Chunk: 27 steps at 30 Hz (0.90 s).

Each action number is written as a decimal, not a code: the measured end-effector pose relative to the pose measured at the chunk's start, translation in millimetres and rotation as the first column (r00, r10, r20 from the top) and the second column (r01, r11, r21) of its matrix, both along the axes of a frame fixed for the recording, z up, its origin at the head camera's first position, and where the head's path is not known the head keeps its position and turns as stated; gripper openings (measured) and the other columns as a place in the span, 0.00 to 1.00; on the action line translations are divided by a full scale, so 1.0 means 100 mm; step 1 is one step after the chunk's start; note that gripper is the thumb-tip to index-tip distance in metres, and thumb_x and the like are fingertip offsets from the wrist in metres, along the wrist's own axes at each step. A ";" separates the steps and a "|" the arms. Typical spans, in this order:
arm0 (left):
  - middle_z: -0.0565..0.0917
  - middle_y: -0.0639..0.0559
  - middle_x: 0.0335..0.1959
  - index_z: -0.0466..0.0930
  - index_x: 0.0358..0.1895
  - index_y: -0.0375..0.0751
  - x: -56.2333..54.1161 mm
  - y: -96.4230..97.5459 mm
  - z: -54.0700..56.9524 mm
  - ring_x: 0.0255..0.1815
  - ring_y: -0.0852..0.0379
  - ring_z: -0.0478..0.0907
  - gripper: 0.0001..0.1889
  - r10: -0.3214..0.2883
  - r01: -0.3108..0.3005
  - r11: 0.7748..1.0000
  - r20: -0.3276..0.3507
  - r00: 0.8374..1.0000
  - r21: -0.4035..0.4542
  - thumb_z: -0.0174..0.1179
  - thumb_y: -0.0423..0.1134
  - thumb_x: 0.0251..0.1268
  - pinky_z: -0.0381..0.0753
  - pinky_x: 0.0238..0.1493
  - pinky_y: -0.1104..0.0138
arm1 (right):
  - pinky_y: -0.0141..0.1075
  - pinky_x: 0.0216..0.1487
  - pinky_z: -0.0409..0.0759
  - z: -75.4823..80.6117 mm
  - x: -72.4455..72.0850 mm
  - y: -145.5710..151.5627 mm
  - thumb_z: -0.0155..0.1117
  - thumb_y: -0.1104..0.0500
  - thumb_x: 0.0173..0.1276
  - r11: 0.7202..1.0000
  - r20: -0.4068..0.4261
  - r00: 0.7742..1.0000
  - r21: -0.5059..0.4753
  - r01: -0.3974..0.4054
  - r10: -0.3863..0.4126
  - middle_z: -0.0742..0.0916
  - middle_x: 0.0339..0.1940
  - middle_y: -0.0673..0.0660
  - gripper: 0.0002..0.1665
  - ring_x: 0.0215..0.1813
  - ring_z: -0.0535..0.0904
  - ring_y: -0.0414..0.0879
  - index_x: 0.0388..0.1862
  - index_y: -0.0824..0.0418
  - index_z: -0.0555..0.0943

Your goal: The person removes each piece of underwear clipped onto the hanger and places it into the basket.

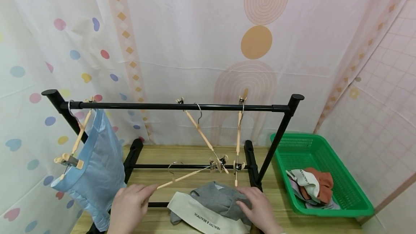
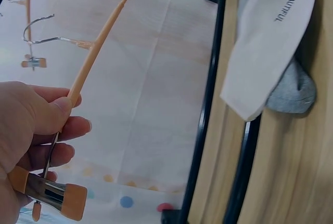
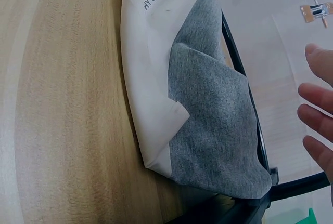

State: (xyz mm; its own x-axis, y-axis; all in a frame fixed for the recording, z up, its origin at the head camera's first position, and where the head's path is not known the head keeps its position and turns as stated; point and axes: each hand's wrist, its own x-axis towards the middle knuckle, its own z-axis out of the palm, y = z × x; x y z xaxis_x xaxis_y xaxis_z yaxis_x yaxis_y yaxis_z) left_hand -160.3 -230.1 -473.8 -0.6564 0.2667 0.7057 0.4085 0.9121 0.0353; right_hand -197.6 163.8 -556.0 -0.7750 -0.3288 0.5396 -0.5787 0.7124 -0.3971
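Note:
My left hand (image 1: 130, 207) grips a peach clip hanger (image 2: 96, 47) near one end, fingers and thumb curled round its bar. One of its clips (image 2: 49, 193) sits by the fingers, and its metal hook (image 2: 44, 38) is off the rail. Below it on the wooden table lies a rumpled grey garment (image 1: 221, 199) with a wide white lettered band (image 1: 204, 214). My right hand (image 1: 260, 207) is over the garment's right side in the head view. In the right wrist view, its loosely spread fingers (image 3: 315, 117) are apart from the cloth and hold nothing.
A black rack's top rail (image 1: 146, 106) carries two bare clip hangers (image 1: 199, 129) and, at the left, light blue shorts (image 1: 100, 154) clipped to another. A green basket (image 1: 351, 180) on the right contains several folded garments (image 1: 321, 185). A patterned curtain (image 1: 188, 46) hangs behind.

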 end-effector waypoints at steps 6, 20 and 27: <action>0.84 0.57 0.21 0.91 0.35 0.48 0.02 -0.04 0.13 0.21 0.56 0.77 0.19 0.032 -0.032 0.999 0.005 0.999 0.021 0.75 0.25 0.35 0.70 0.21 0.61 | 0.43 0.45 0.80 0.00 0.02 0.00 0.78 0.58 0.56 1.000 0.025 1.000 0.007 0.003 -0.003 0.86 0.48 0.43 0.27 0.47 0.80 0.42 0.56 0.48 0.83; 0.83 0.55 0.21 0.91 0.37 0.45 0.09 -0.14 0.30 0.20 0.54 0.76 0.19 0.097 -0.097 0.994 0.010 0.995 0.041 0.74 0.24 0.36 0.69 0.19 0.61 | 0.42 0.46 0.80 -0.02 0.01 -0.01 0.77 0.55 0.58 0.999 0.037 0.999 0.041 0.018 -0.020 0.86 0.48 0.44 0.25 0.48 0.80 0.41 0.55 0.49 0.83; 0.83 0.56 0.20 0.90 0.37 0.45 0.11 -0.19 0.35 0.19 0.54 0.76 0.19 0.107 -0.106 0.993 0.001 0.994 0.053 0.73 0.24 0.36 0.66 0.18 0.62 | 0.47 0.48 0.78 -0.02 0.00 -0.12 0.76 0.54 0.59 0.996 0.080 0.997 0.087 -0.012 0.005 0.85 0.50 0.47 0.26 0.50 0.79 0.44 0.58 0.51 0.81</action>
